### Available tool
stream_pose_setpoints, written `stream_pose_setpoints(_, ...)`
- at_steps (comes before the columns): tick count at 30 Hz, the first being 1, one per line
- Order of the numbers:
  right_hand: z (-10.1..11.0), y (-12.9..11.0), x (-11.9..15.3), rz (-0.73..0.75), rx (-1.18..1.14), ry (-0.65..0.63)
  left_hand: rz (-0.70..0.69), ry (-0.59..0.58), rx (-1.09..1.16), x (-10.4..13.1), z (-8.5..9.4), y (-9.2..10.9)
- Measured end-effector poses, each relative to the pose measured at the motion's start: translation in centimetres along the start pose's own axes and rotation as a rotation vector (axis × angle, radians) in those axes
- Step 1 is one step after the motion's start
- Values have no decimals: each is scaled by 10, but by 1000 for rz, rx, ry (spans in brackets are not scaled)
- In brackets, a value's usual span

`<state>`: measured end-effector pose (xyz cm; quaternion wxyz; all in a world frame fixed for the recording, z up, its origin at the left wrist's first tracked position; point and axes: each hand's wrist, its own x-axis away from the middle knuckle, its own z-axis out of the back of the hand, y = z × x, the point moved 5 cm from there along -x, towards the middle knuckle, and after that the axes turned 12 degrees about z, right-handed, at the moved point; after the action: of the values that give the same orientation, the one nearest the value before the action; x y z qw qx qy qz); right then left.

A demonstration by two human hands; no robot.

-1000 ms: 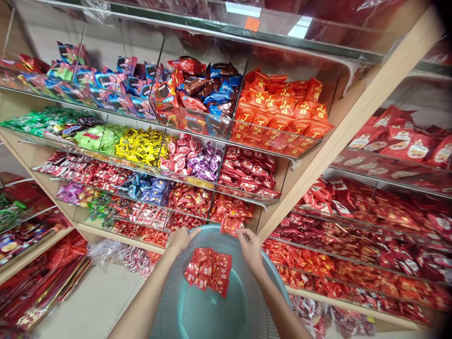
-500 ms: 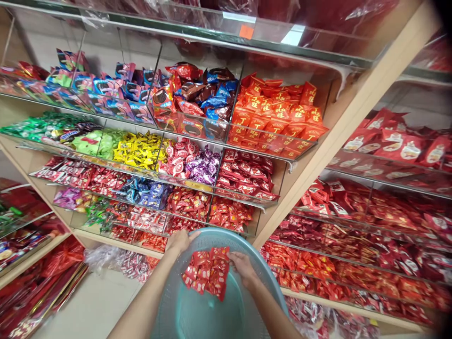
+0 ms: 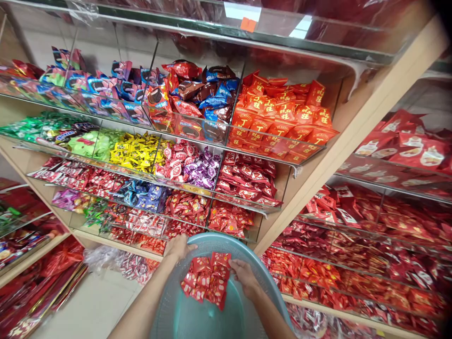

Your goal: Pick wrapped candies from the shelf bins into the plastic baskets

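Observation:
A teal plastic basket (image 3: 270, 268) with perforated walls is held in front of me, below the lowest candy shelf. My left hand (image 3: 178, 247) is closed over its far left rim. Inside the basket is a cluster of red wrapped candy packets (image 3: 205, 278) with light printed marks. My right hand (image 3: 244, 277) reaches over the basket, thumb and fingers pinched at the upper right edge of those packets. Whether the packets are joined together cannot be made out. Below them shows the smooth bottom of the basket.
Just beyond the basket rises a wooden shelf unit with clear-fronted compartments of candies, including yellow packets (image 3: 137, 153) and orange-red bags (image 3: 282, 117). A slanting wooden post (image 3: 318, 183) divides it from more red candy shelves at right. Plastic bags (image 3: 106, 259) lie on the floor.
The view has shifted slightly, and basket, hands and packets sit a little lower in it. Both hands keep the same hold.

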<state>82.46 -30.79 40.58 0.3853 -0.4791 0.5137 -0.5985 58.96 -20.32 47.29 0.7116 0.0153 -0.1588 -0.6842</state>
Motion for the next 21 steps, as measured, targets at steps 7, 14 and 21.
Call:
stream_pose_setpoints(7, -6, 9, -1, 76, 219, -53, -26, 22, -5, 6, 6, 1)
stream_pose_setpoints(14, -3, 3, 0, 252, 571, 67, -53, 19, -22, 9, 14, -2)
stream_pose_setpoints(21, -3, -9, 14, 274, 748, 102, -78, 35, -17, 18, 25, -2)
